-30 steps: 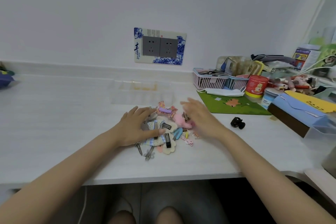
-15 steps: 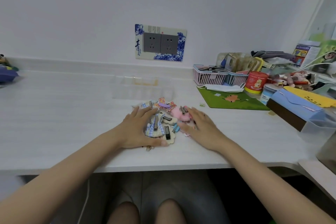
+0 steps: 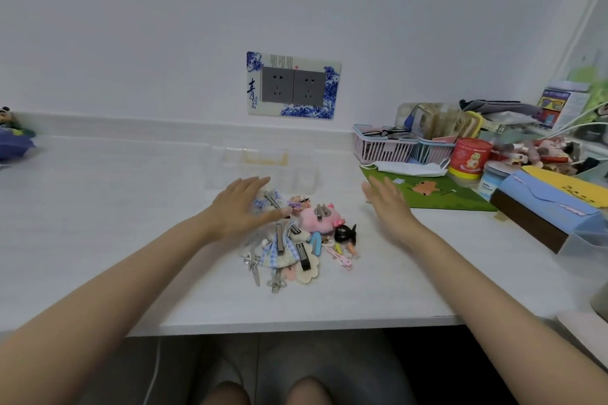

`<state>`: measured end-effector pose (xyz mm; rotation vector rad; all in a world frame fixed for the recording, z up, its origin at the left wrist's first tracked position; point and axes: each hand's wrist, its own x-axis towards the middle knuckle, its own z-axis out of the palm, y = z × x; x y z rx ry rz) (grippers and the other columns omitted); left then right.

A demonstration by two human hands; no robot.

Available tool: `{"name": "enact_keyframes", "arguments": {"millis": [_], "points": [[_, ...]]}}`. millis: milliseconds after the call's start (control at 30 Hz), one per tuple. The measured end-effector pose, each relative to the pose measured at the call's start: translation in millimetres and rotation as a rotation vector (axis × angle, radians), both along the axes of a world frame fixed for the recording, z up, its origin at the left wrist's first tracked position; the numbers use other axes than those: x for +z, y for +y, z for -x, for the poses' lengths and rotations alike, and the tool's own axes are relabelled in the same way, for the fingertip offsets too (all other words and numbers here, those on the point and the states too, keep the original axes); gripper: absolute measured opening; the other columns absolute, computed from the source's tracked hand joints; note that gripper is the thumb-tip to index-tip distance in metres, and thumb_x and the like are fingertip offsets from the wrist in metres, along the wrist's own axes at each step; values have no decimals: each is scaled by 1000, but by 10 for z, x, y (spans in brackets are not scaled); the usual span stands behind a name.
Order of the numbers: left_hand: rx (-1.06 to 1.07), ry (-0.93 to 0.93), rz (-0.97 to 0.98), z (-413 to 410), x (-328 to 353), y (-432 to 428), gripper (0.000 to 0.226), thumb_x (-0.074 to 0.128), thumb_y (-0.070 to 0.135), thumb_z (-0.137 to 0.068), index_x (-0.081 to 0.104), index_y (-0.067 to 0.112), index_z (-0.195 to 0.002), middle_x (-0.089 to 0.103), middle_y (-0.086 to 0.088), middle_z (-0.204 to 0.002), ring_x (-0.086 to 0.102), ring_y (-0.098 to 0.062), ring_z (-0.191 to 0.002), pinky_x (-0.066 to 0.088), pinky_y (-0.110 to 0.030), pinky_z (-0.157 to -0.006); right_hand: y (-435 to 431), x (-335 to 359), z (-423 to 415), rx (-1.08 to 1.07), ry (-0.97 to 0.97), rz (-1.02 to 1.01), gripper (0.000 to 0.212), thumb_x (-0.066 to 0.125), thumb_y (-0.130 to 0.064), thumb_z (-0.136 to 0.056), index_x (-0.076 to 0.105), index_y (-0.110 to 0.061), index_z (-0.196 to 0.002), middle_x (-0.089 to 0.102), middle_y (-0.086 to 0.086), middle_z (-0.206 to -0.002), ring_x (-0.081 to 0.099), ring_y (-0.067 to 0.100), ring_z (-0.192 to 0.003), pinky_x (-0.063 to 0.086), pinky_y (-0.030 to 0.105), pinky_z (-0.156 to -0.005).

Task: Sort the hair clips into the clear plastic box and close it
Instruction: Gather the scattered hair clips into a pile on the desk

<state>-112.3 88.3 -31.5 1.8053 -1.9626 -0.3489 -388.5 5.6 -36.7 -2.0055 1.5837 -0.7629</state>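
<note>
A heap of hair clips (image 3: 296,240) lies on the white desk (image 3: 115,223), among them a pink plush clip (image 3: 317,216), a black claw clip (image 3: 343,233) and several metal clips. Behind the heap stands the clear plastic box (image 3: 263,168), open, with its lid up against the wall. My left hand (image 3: 241,204) hovers flat over the heap's left rear edge, fingers spread, holding nothing. My right hand (image 3: 388,204) is raised to the right of the heap, palm turned inward, fingers straight and empty.
A green mat (image 3: 427,194) with a white face mask (image 3: 411,168) lies at right, with pink baskets (image 3: 381,145), a red tin (image 3: 469,158) and a blue-and-brown box (image 3: 543,210) behind and beside it. A wall socket plate (image 3: 292,85) is above the clear box.
Both hands have lifted off the heap and moved apart and toward the box. The black claw clip, earlier lying apart at the right, now sits in the heap.
</note>
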Motion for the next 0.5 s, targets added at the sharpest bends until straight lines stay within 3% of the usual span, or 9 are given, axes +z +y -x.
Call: {"name": "enact_keyframes", "arguments": {"millis": [67, 133, 200, 267, 333, 433, 500], "points": [[-3, 20, -45, 21, -8, -152, 116, 22, 95, -54, 21, 26, -147, 25, -4, -156, 22, -25, -142, 19, -47, -116, -133, -17, -51, 42, -21, -77, 79, 19, -71, -84, 28, -23, -146, 21, 2, -158, 14, 22, -146, 7, 44, -119], [-8, 39, -93, 62, -34, -261, 110, 24, 94, -59, 25, 27, -146, 31, -4, -154, 31, -26, -137, 25, -50, -113, -110, 0, -196, 167, -91, -113, 65, 20, -56, -95, 32, -15, -145, 29, 3, -155, 24, 20, -143, 12, 33, -117], [-18, 55, -123, 126, -40, -327, 107, 23, 93, -59, 32, 27, -144, 35, -5, -150, 34, -26, -135, 27, -50, -112, -49, 24, -391, 290, -131, -228, 63, 20, -54, -96, 37, -15, -142, 35, 4, -151, 32, 19, -140, 15, 28, -114], [-68, 50, -148, 216, 0, -348, 103, 21, 92, -63, 43, 25, -139, 43, -5, -145, 39, -24, -131, 28, -46, -111, -40, 15, -555, 354, -162, -334, 67, 21, -62, -93, 44, -17, -138, 46, 7, -144, 46, 21, -130, 26, 35, -115], [-139, 61, -185, 308, 44, -306, 82, 28, 80, -77, 49, 24, -133, 51, -3, -138, 45, -21, -125, 32, -42, -109, -40, 36, -653, 377, -216, -401, 65, 22, -62, -92, 48, -20, -135, 56, 8, -134, 56, 18, -118, 38, 32, -108], [-171, 117, -220, 340, 87, -175, 85, 32, 83, -70, 47, 28, -132, 56, 1, -131, 52, -17, -117, 39, -43, -105, 27, 106, -685, 452, -189, -433, 64, 18, -59, -94, 51, -20, -132, 63, 4, -123, 61, 11, -106, 46, 21, -95], [-175, 150, -199, 299, 104, -52, 91, 37, 83, -65, 38, 30, -138, 50, 0, -138, 49, -17, -122, 38, -42, -106, 105, 143, -641, 483, -184, -403, 64, 16, -58, -95, 48, -20, -135, 56, 1, -133, 55, 10, -117, 41, 19, -97]]}}
